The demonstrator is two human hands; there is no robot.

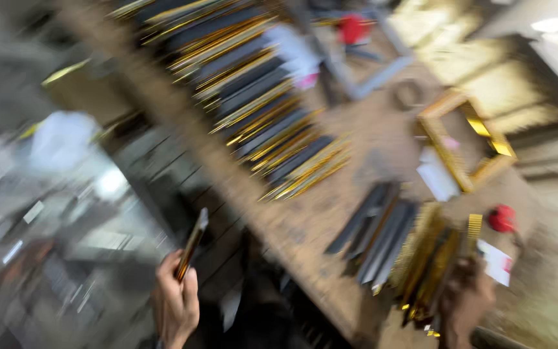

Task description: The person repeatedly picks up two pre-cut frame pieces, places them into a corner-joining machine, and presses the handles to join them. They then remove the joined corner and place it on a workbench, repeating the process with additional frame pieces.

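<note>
— Gold-edged dark moulding strip (192,244), short and narrow, is that what the left hand (175,300) has?

— Yes, it stands tilted up out of that hand, off the near edge of the long wooden workbench (305,226), over a blurred grey clutter below. The fingers (190,287) are pressed together around its lower end, thumb side facing the camera.

— And the right hand (465,304)?

— Low at the right, on the bench top, at the near end of a bundle of gold ribbed moulding pieces (427,258). It is badly smeared by motion, so I cannot tell whether its fingers are spread or closed on them.

— What lies around?

— Just left of that bundle, a fan of dark grey strips (372,232). Farther up the bench, a long row of gold-and-black moulding lengths (259,103) laid side by side. A small assembled gold picture frame (466,139) sits to the right, with a white card (437,178) touching its near corner. A round red object (502,218) lies near the right hand, beside another white card (497,262)
</note>
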